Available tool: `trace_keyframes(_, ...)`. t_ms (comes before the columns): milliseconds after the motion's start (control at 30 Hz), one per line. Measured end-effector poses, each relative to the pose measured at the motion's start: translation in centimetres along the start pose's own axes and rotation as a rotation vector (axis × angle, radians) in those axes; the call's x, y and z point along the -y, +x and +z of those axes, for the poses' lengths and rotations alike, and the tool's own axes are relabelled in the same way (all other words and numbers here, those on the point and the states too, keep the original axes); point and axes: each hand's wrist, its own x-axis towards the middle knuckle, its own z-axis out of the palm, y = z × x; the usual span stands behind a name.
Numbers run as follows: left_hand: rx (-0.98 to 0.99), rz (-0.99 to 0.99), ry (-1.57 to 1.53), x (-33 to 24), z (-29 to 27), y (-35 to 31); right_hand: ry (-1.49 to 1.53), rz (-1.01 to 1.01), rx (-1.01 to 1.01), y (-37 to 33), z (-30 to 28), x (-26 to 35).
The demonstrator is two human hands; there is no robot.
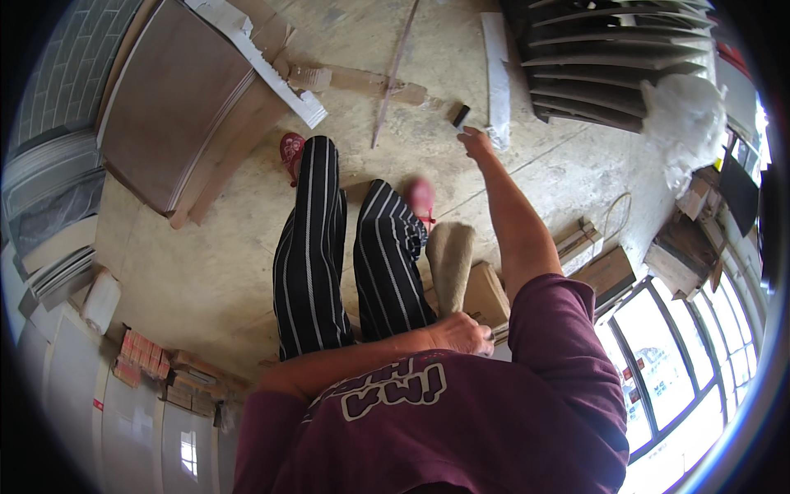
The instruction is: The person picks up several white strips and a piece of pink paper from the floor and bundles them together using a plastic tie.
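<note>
My left arm crosses my body, and my left hand (462,333) is curled closed low on the right. From it rises a long tan thing with a fuzzy-looking surface (451,262), narrow at the hand and wider at its far end; its exact kind is unclear. My right arm stretches forward over the concrete floor. In its closed fingers my right hand (476,142) grips a small object with a black block-shaped end (462,115) and a pale part by the fingers. A white strip of packing material (497,78) lies just beyond that hand.
A large brown panel (177,99) with cardboard edging stands at the left. Dark curved slats (609,62) are stacked at the far right beside crumpled clear plastic (685,119). Torn cardboard (370,85) and a thin strip (397,70) lie ahead. Cardboard boxes (487,296) sit beside me.
</note>
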Motion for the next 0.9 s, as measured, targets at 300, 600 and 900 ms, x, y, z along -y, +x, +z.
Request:
trace_keyframes(300,-0.250,-0.024,-0.102,3.7,1.4,-1.4,0.159,0.305,0.052,6.6,4.0,2.0)
trace_keyframes(600,-0.255,-0.161,-0.302,3.0,-0.5,-2.3,0.106,0.264,-0.172,8.9,6.3,-1.7)
trace_keyframes(900,-0.215,-0.027,-0.342,2.9,-1.3,-2.2,0.003,-0.677,-0.382,-2.3,11.4,18.8)
